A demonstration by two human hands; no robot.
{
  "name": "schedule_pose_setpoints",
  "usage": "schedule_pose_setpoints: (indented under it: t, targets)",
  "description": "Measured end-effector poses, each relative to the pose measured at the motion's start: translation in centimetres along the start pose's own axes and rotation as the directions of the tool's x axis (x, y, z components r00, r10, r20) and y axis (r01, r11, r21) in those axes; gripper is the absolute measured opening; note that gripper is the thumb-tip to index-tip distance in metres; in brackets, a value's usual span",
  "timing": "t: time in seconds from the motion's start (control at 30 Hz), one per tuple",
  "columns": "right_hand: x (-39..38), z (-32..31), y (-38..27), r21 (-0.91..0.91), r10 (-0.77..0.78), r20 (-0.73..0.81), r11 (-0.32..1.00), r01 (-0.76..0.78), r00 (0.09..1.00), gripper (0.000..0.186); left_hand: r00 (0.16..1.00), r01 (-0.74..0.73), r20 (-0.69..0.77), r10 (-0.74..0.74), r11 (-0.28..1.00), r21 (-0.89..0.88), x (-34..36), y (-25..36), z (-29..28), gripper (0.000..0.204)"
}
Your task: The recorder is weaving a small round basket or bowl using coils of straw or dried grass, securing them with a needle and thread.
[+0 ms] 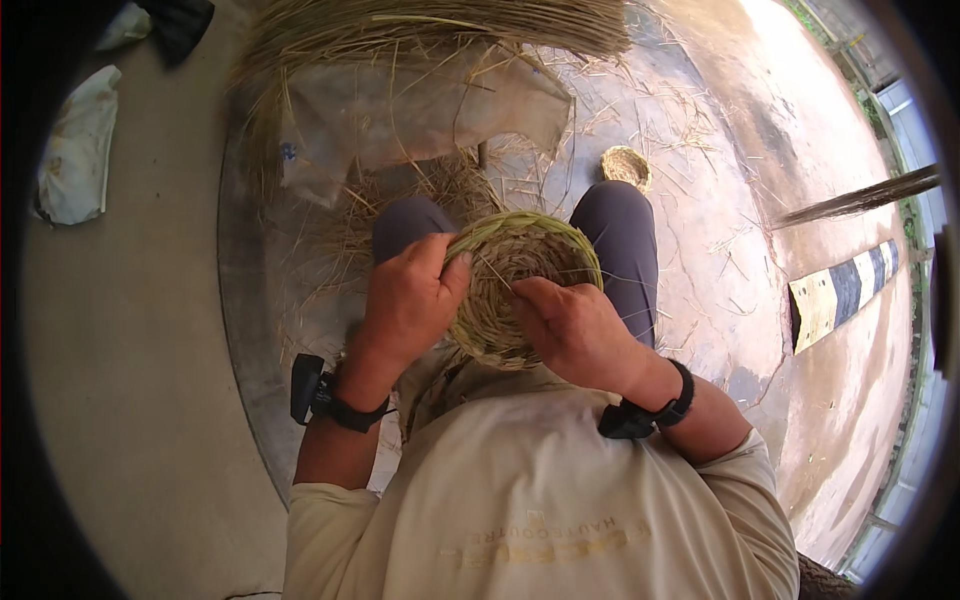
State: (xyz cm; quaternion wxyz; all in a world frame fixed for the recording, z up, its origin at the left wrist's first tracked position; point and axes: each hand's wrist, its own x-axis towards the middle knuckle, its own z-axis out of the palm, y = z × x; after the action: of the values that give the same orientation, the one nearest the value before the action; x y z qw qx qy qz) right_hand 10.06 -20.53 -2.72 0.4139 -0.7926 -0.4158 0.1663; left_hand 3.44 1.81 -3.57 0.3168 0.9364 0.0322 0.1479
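Note:
A round woven straw basket (490,330) with a greenish braided rim sits over my lap between my knees, its opening tilted up toward me. My left hand (415,300) is closed on the rim at its left side, the thumb pressed on the edge. Over the opening, my right hand (580,330) pinches a thin straw strand that runs toward the left inside of the rim. The right hand covers part of the basket's right wall.
A bundle of long straw (440,25) lies at the far side above a translucent plastic sheet (420,110). A smaller woven basket (625,165) stands beyond my right knee among scattered stalks. On the far right is a striped barrier strip (845,290); at far left, a white sack (80,150).

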Motion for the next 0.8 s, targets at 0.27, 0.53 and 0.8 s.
schedule_pose_setpoints:
  t: [0.27,0.53,0.8]
  targets:
    - [0.3,0.3,0.0,-0.023,0.042,0.002,0.999,-0.042,0.999,0.012,1.0,-0.012,0.001,0.012,1.0,0.0,-0.3,0.1,0.3,0.019]
    - [0.3,0.4,0.1,0.383,0.194,0.055,0.902,-0.2,0.98,0.018,1.0,-0.028,-0.01,0.029,0.997,0.068,-0.5,0.8,0.5,0.02]
    - [0.6,0.0,-1.3,0.403,0.275,0.131,0.863,-0.305,0.952,0.02,1.0,0.008,-0.03,-0.007,0.998,0.06,-0.6,0.5,0.4,0.019]
